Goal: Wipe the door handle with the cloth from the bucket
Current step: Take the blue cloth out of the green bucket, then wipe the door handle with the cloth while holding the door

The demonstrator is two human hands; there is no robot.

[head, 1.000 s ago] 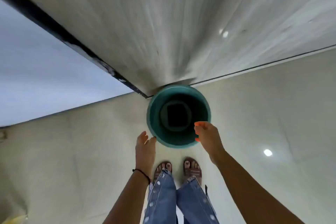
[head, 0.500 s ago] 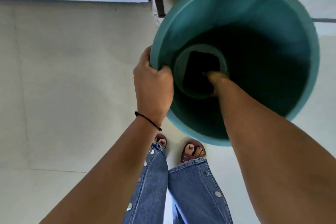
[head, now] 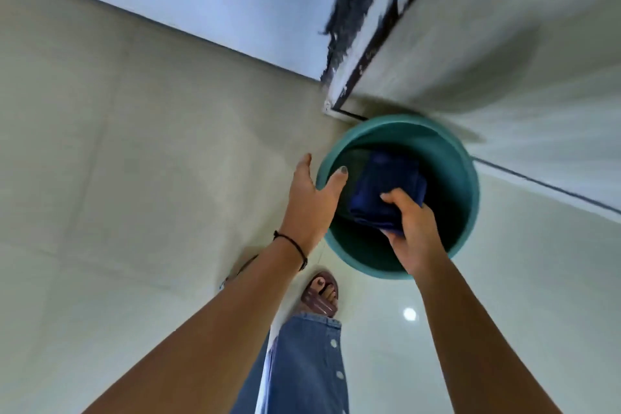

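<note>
Retrieval step: my right hand (head: 411, 228) pinches the folded blue cloth (head: 386, 188) inside the teal bucket (head: 467, 178); my left hand (head: 311, 198), fingers spread, brackets the bucket's rim. Next, I judge, the cloth must lift clear of the bucket; no door handle is in view.

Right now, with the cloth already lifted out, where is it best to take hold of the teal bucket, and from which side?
Grip the bucket's near rim, from above. The rim is open, round and faces up, and the left hand is already there, thumb inside and fingers outside the wall. The right hand holds the folded blue cloth over the opening, so it is not free.
</note>
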